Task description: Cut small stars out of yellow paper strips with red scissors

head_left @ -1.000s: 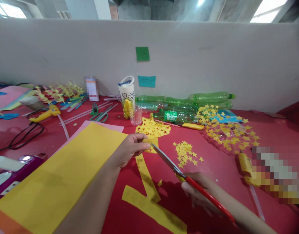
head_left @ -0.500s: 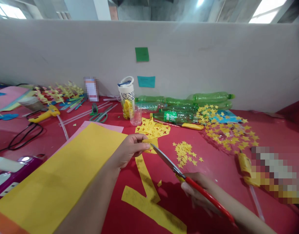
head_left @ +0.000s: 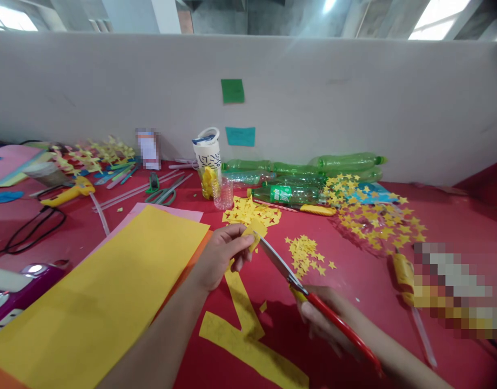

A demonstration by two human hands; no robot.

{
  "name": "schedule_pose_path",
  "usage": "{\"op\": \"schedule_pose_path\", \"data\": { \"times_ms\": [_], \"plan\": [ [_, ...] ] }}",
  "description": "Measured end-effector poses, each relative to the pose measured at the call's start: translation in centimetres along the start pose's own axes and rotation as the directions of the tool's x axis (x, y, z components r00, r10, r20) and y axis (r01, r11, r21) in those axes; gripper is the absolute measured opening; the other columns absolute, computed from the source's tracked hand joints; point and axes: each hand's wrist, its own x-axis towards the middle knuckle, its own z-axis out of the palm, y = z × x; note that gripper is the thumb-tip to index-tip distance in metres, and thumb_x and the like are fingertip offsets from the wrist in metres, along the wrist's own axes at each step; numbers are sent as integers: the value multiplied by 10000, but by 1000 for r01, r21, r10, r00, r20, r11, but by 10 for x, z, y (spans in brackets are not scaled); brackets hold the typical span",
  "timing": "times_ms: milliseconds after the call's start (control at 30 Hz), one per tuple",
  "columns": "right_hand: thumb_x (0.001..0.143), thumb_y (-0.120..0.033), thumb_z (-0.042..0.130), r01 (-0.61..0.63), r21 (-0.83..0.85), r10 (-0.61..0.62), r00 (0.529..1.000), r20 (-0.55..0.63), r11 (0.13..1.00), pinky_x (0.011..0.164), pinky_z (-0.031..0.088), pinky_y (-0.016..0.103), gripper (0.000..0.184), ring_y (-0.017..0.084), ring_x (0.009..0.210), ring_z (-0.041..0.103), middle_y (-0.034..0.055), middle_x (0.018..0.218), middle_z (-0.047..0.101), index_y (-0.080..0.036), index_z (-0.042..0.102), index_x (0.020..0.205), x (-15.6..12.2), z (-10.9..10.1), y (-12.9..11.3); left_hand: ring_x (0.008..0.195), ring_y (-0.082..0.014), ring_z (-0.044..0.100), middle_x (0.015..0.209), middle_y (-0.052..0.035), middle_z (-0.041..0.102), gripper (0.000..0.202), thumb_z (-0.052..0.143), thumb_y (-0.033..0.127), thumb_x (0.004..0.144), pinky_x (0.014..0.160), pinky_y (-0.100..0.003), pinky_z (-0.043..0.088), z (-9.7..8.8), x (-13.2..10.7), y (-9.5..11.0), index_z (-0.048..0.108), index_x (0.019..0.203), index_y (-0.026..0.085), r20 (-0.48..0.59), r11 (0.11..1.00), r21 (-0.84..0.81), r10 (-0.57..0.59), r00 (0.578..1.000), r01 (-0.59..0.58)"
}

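Between the thumb and fingers of my left hand [head_left: 228, 251] is a small piece of yellow paper [head_left: 257, 231]. My right hand [head_left: 323, 319] grips red-handled scissors [head_left: 287, 273], their blade tips against the right edge of that piece. Under my hands lie long yellow paper strips [head_left: 248, 346] on the red table. A small heap of cut yellow stars [head_left: 305, 251] sits right of the blades. Behind my left hand lies a sheet of yellow scraps [head_left: 252, 210] with star-shaped marks or holes.
Large yellow paper [head_left: 122, 270] lies at left over pink and orange sheets. Green plastic bottles [head_left: 289, 194], a white cup [head_left: 208, 154] and grey-green scissors [head_left: 167, 194] stand or lie toward the wall. Glue guns [head_left: 404, 278] are at both sides; strung stars [head_left: 378, 216] lie right.
My left hand has turned the small yellow paper piece, which now tilts upward, and its lower fingers have spread. A tiny scrap shows below the piece. The view has shifted slightly.
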Motion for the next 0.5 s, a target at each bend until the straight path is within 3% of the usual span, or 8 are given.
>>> {"op": "schedule_pose_path", "data": {
  "times_ms": [133, 300, 500],
  "plan": [
    [809, -722, 375, 54, 13, -54, 999, 6, 998, 341, 247, 150, 551, 40, 374, 340, -52, 535, 410, -185, 423, 691, 2, 2, 4, 386, -46, 419, 521, 39, 540, 213, 580, 279, 823, 364, -154, 286, 3, -1, -2, 526, 643, 179, 8, 1000, 1, -10, 1000, 10],
    [786, -732, 405, 111, 28, -110, 993, -45, 993, 416, 332, 181, 550, 72, 434, 409, -57, 528, 380, -199, 394, 650, 5, 5, 10, 402, -49, 423, 517, 43, 526, 223, 593, 267, 811, 359, -146, 290, 4, -1, -3, 511, 625, 176, 31, 999, -10, -33, 999, 33],
    [802, -709, 414, 44, 74, -41, 999, -35, 996, 373, 345, 172, 539, 69, 383, 430, -67, 503, 381, -190, 426, 658, 6, 6, 10, 394, -42, 422, 516, 43, 534, 214, 603, 283, 806, 358, -141, 287, 4, 1, -4, 533, 641, 167, 23, 998, 0, -61, 998, 61]
  ]
}}
